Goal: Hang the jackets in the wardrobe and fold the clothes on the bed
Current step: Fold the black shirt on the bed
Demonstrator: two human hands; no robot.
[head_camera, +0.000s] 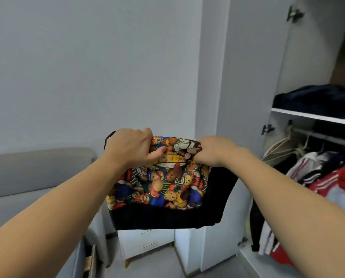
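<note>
Both hands hold one jacket (157, 189) up in the air, between bed (27, 177) and open wardrobe (288, 77). Left hand (129, 146) and right hand (213, 150) each pinch its top edge, fingers (157, 154) curled round the cloth. Likely step: getting it ready to hang. Keep the top edge taut and level between the fingers, so a hanger (278, 147) slips in. Below the fingers: soft, limp fabric, busy teddy-bear print panel, plain black cloth under it and to the right. The rail (324, 137), right of the fingers, looks like smooth metal.
</note>
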